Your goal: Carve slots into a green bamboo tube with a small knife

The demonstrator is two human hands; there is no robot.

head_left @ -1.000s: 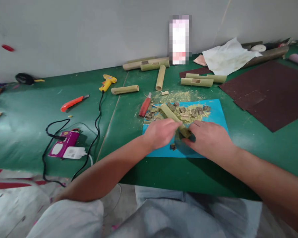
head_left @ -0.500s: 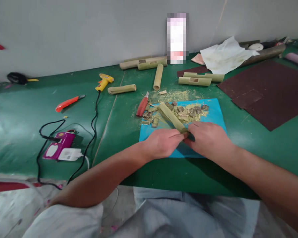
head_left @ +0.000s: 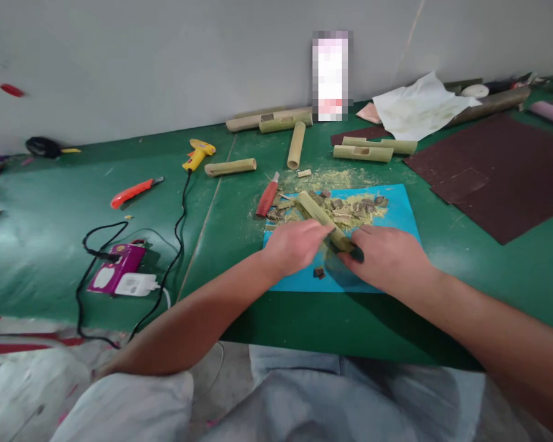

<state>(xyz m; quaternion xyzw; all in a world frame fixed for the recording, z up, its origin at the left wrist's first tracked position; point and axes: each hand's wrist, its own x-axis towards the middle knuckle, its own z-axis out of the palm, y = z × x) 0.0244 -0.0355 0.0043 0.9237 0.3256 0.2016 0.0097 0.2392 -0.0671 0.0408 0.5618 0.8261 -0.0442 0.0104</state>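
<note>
1x L hand [head_left: 297, 247]: yours, fingers curled & pressed tog., tips at held tube's side; can't tell if anything is pinched.
1x R hand [head_left: 388, 255]: yours, fingers & thumb closed round near end of held tube; small dark item beside thumb, ID unclear.
1x held tube [head_left: 323, 216]: bamboo, slanted over blue sheet [head_left: 402, 212], btwn both hands.
Chips [head_left: 366, 207]: w/ shavings, on sheet's far half.
Dark bits [head_left: 319, 272]: on sheet's near part, below L hand.
1x red-handled knife [head_left: 267, 198]: at sheet's far L corner.
1x loose tube [head_left: 296, 145]: beyond sheet.
2x notched tubes [head_left: 363, 153]: also beyond, farther R.
1x glue gun [head_left: 198, 155], yellow, & 1x orange cutter [head_left: 133, 193]: well L of sheet.
1x brown sheet [head_left: 502, 178]: R of blue one.
</note>
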